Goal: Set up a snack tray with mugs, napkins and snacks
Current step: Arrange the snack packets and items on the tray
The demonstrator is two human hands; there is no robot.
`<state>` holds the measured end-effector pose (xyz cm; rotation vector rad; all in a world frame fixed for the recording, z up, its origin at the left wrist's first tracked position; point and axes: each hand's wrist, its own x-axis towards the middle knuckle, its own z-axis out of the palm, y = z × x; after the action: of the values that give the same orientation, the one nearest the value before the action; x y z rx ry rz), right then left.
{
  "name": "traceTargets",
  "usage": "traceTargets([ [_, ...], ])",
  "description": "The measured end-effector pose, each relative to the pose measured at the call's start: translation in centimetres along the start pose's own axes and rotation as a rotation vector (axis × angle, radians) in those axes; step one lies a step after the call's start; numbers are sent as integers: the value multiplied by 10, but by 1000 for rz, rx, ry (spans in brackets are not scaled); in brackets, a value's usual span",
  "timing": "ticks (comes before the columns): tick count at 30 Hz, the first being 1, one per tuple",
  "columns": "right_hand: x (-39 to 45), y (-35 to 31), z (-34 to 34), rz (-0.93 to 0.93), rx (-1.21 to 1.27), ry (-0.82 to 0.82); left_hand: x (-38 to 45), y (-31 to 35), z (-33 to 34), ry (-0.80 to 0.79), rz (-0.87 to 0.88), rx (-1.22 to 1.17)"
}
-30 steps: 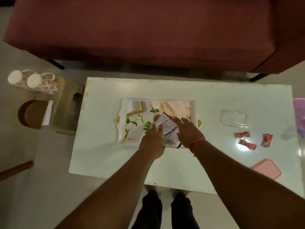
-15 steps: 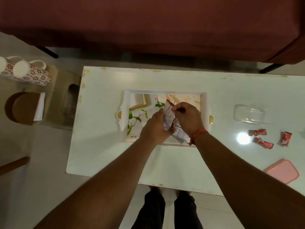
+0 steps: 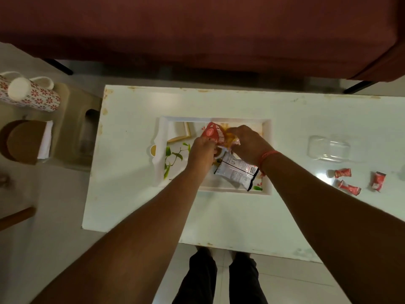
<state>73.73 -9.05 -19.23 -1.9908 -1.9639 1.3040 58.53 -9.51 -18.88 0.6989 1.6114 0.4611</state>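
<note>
A white tray [image 3: 163, 137] with a leaf print sits mid-table. Over it my left hand [image 3: 200, 151] and my right hand [image 3: 248, 142] both grip a red and yellow snack packet [image 3: 213, 134]. A second, white snack packet [image 3: 237, 173] lies printed side up in the tray's near right part, just below my right wrist. Two floral mugs [image 3: 32, 94] lie on their sides on a low stool at the left. White napkins [image 3: 45, 139] stand in a round wooden holder [image 3: 20, 142] beside them.
Three red wrapped candies [image 3: 343, 173] lie on the white table [image 3: 131, 194] at the right, below a clear plastic container [image 3: 327, 148]. A dark red sofa [image 3: 197, 29] runs along the far side. My legs stand at the table's near edge.
The packets were held together over the tray; now the white one lies in the tray and both hands hold the red one, turned front side up, farther back.
</note>
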Motion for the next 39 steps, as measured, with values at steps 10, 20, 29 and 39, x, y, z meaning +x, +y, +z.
traceTargets([
  [10,-5,4,10,-96,13,167,16,3,4,180,251,306],
  [20,2,22,-71,53,-47,101,4,43,18,-136,643,679],
  [29,-4,81,-39,443,567,310,12,-50,13,-96,238,836],
  [39,-18,97,-38,482,440,514,5,-75,23,-107,197,878],
])
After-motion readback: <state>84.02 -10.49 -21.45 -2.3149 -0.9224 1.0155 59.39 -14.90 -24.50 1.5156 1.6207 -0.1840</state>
